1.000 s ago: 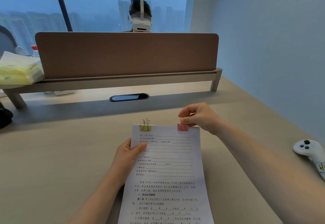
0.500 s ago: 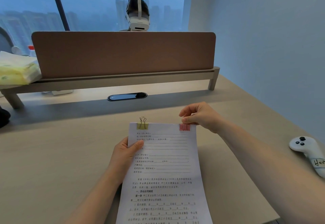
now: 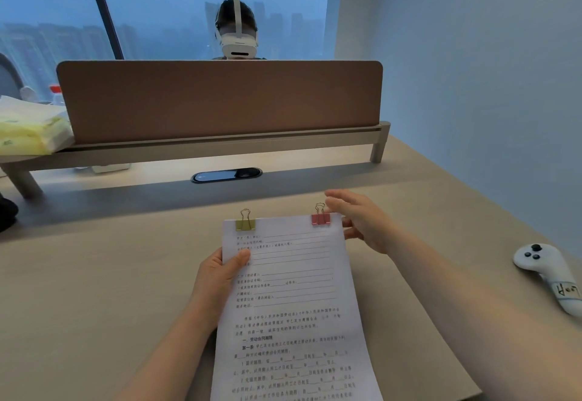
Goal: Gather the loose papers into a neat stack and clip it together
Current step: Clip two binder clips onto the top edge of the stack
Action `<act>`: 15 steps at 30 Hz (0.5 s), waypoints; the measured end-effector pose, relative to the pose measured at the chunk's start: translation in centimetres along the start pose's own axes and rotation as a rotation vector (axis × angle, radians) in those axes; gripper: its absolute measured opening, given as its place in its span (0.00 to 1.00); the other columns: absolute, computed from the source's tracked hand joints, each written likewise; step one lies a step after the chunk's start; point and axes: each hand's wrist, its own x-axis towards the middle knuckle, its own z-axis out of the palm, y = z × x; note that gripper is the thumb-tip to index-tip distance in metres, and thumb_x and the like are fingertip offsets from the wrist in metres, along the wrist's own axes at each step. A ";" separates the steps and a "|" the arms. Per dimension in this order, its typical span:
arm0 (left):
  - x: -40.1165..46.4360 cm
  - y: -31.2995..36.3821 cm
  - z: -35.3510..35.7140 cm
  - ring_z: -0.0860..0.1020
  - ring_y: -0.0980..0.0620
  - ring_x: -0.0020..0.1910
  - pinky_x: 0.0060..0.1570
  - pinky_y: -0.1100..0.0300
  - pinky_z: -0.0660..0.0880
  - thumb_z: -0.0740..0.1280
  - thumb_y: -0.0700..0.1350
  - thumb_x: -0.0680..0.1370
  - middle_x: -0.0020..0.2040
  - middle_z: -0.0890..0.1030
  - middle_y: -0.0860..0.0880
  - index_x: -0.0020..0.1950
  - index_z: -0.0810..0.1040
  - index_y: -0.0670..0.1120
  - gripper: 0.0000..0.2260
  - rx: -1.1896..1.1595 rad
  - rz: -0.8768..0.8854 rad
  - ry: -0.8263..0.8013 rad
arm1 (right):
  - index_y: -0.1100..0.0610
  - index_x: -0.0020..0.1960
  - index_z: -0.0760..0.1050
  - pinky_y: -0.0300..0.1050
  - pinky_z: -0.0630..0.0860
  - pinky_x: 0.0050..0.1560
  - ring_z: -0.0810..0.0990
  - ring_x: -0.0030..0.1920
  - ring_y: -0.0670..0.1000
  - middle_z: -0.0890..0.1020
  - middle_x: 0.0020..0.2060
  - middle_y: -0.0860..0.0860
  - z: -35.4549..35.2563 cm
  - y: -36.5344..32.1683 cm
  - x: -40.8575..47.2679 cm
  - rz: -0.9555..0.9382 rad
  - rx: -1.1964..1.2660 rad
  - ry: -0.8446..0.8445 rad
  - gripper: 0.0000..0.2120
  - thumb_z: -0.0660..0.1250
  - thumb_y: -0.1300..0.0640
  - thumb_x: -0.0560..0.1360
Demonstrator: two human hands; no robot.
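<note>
A stack of printed papers (image 3: 296,306) is held above the desk, its top edge pointing away from me. My left hand (image 3: 217,277) grips its left edge, thumb on the top sheet. A yellow binder clip (image 3: 245,223) bites the top edge at the left, and a pink binder clip (image 3: 320,218) bites it at the right, both with wire handles standing up. My right hand (image 3: 362,221) hovers just right of the pink clip with fingers spread, holding nothing.
A white game controller (image 3: 548,277) lies on the desk at the right. A brown divider panel (image 3: 220,98) on a raised shelf crosses the back, with a person in a headset behind it. Yellow tissue packs (image 3: 28,129) sit on the shelf's left end. A cable port (image 3: 226,175) is set in the desk.
My right hand has let go of the pink clip and opened, drawing slightly right. The clip's wire handles now stand up. My left hand keeps its hold on the papers.
</note>
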 end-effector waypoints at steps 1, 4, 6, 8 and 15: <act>0.0 0.1 -0.1 0.85 0.37 0.42 0.37 0.46 0.83 0.68 0.38 0.77 0.48 0.85 0.36 0.55 0.79 0.39 0.07 -0.006 -0.004 0.009 | 0.54 0.65 0.73 0.45 0.81 0.39 0.83 0.49 0.58 0.81 0.55 0.56 0.2 0.3 -0.2 0.019 0.069 -0.007 0.19 0.64 0.46 0.79; 0.1 0.2 -0.5 0.84 0.33 0.48 0.46 0.40 0.82 0.68 0.39 0.77 0.50 0.85 0.35 0.57 0.79 0.38 0.09 -0.005 -0.013 0.042 | 0.55 0.60 0.77 0.44 0.78 0.33 0.82 0.40 0.57 0.83 0.47 0.58 0.8 1.4 -1.2 0.066 0.163 -0.037 0.15 0.61 0.47 0.80; 0.1 0.4 -0.7 0.83 0.33 0.48 0.46 0.41 0.82 0.68 0.39 0.77 0.50 0.85 0.35 0.56 0.79 0.38 0.09 -0.001 -0.011 0.078 | 0.56 0.59 0.78 0.44 0.79 0.32 0.83 0.40 0.57 0.84 0.46 0.58 1.5 2.2 -1.8 0.100 0.148 -0.048 0.14 0.61 0.50 0.80; 0.1 0.8 -1.0 0.84 0.35 0.45 0.42 0.44 0.83 0.68 0.39 0.78 0.49 0.85 0.35 0.55 0.79 0.38 0.08 0.019 -0.003 0.118 | 0.58 0.58 0.79 0.45 0.79 0.33 0.84 0.41 0.58 0.85 0.47 0.58 2.3 2.9 -2.2 0.135 0.127 -0.053 0.12 0.62 0.54 0.80; 0.0 2.2 -3.0 0.86 0.39 0.40 0.35 0.49 0.82 0.68 0.42 0.78 0.45 0.87 0.40 0.54 0.80 0.42 0.06 0.117 0.005 0.174 | 0.60 0.55 0.81 0.48 0.82 0.37 0.86 0.45 0.58 0.87 0.47 0.56 5.3 4.1 -3.0 0.162 0.061 -0.090 0.10 0.63 0.60 0.79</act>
